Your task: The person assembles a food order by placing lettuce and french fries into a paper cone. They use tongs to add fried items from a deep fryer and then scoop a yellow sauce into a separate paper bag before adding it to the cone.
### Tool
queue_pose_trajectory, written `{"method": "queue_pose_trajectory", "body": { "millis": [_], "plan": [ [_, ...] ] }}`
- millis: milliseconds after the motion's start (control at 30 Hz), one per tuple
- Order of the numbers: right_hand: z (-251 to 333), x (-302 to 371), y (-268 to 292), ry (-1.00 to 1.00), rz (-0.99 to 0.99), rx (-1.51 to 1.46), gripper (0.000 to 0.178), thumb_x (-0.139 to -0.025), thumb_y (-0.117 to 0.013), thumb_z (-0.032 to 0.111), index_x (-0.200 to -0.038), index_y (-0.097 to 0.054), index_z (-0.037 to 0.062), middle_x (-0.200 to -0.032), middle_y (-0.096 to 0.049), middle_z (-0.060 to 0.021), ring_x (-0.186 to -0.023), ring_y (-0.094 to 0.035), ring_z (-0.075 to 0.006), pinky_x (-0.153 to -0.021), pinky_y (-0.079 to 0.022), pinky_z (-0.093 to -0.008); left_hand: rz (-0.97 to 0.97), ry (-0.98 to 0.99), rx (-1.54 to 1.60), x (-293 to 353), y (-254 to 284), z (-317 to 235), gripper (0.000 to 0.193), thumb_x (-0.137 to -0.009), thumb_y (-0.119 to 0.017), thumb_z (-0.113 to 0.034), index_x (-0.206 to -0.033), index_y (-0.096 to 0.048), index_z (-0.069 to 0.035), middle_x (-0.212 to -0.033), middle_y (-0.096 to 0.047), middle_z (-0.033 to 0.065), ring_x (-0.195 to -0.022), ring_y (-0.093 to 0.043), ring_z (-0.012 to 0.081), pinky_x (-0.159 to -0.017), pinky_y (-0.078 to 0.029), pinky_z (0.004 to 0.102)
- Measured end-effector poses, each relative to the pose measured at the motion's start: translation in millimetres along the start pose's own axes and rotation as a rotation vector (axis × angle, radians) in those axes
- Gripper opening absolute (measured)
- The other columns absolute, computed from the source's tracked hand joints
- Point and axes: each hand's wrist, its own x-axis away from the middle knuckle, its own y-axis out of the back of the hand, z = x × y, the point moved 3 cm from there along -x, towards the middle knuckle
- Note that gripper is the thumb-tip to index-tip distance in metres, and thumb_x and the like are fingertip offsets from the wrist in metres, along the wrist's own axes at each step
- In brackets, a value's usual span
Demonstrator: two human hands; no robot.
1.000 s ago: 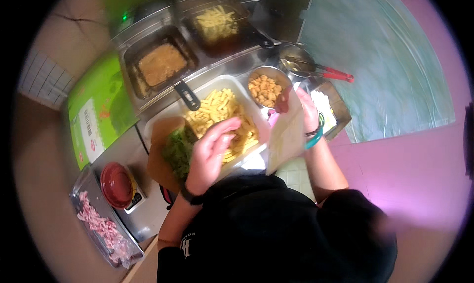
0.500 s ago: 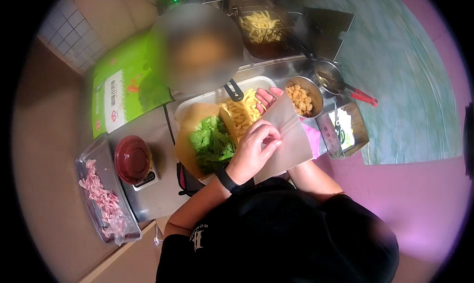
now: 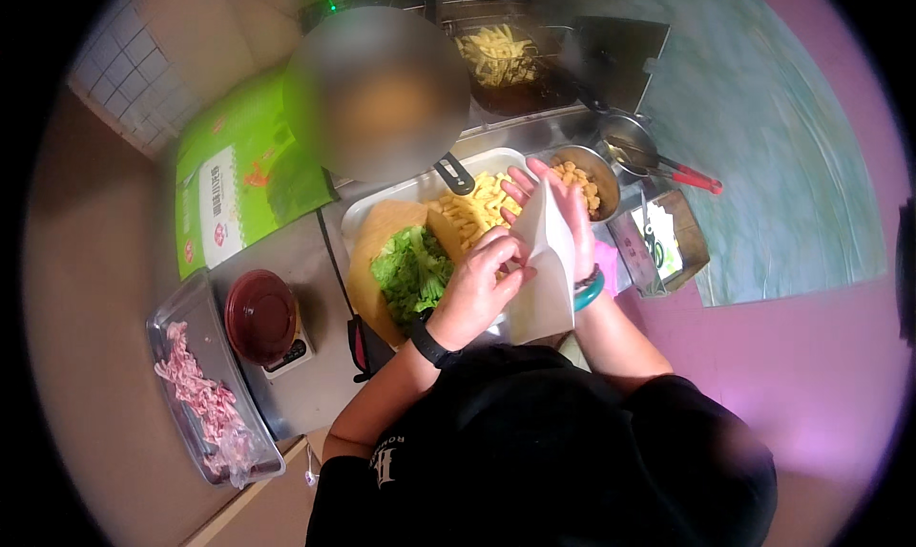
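In front of my chest is a white paper bag (image 3: 546,289), its upper part bent into a narrow fold. My left hand (image 3: 480,287), with a dark band at the wrist, pinches the bag's near left edge between closed fingers. Behind the bag lies my right hand (image 3: 571,201), fingers stretched out and spread against its far side; a teal bangle rings that wrist. Below both hands stands a white tray (image 3: 367,199) of cut fries (image 3: 487,203). Brown paper (image 3: 370,261) lines its left part around green lettuce (image 3: 412,270).
A bowl of fried pieces (image 3: 603,177) and a pot with red-handled tongs (image 3: 695,177) stand right, near an open box (image 3: 689,261). Fries sit in a fryer (image 3: 534,98) behind. Left are a dark red bowl (image 3: 260,316) on a scale and a meat tray (image 3: 272,466).
The paper bag has turned from broad and flat to a narrower, bent shape. My right hand has come further into view behind it, its bangle now showing. My left hand keeps its pinch.
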Motion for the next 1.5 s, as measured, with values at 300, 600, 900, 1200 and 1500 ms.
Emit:
{"method": "queue_pose_trajectory", "body": {
  "millis": [300, 600, 900, 1200, 1500],
  "plan": [
    [44, 47, 18, -0.240, 0.011, 0.373, 0.046, -0.082, -0.056, 0.019, -0.122, -0.041, 0.0000, -0.106, -0.054, -0.0056, -0.098, -0.049, -0.0140, -0.086, -0.038, -0.0266, 0.046, -0.082, -0.289, 1, 7, -10, 0.011, -0.073, -0.058, -0.003, -0.077, -0.047, 0.000, -0.074, -0.049, 0.0109, -0.071, -0.051, 0.0277, -0.063, -0.041, 0.0340],
    [96, 42, 5, 0.918, 0.672, 1.648, 0.018, -0.056, -0.061, 0.004, -0.073, -0.054, 0.0028, -0.077, -0.054, -0.0069, -0.079, -0.054, -0.0250, -0.066, -0.045, -0.0337, -0.010, -0.165, -0.447, -13, -12, -10, 0.010, -0.072, -0.058, -0.002, -0.077, -0.049, -0.001, -0.075, -0.050, 0.0109, -0.071, -0.051, 0.0277, -0.063, -0.042, 0.0335],
    [137, 9, 26, 0.549, 0.956, 1.967, 0.016, -0.060, -0.056, 0.014, -0.074, -0.061, 0.0076, -0.075, -0.059, -0.0033, -0.072, -0.057, -0.0205, -0.060, -0.047, -0.0316, -0.024, -0.124, -0.475, -47, -38, 0, 0.010, -0.074, -0.057, -0.004, -0.078, -0.049, 0.000, -0.077, -0.049, 0.0112, -0.072, -0.050, 0.0281, -0.063, -0.041, 0.0340],
    [97, -28, 80, -0.002, 1.326, 1.434, 0.013, -0.073, -0.051, 0.016, -0.070, -0.054, 0.0036, -0.079, -0.057, -0.0166, -0.074, -0.056, -0.0343, -0.061, -0.046, -0.0419, 0.089, -0.004, -0.569, -65, -60, 21, 0.010, -0.078, -0.053, -0.011, -0.082, -0.050, -0.002, -0.082, -0.052, 0.0112, -0.078, -0.052, 0.0290, -0.069, -0.042, 0.0357],
    [83, -42, 94, 0.072, 1.508, 1.372, 0.035, -0.069, -0.059, 0.040, -0.080, -0.058, 0.0071, -0.083, -0.057, -0.0106, -0.080, -0.055, -0.0251, -0.070, -0.045, -0.0350, 0.229, -0.098, -0.507, -87, -88, 5, 0.012, -0.078, -0.055, -0.015, -0.086, -0.050, -0.007, -0.086, -0.052, 0.0093, -0.080, -0.052, 0.0284, -0.068, -0.043, 0.0348]
  ]
}}
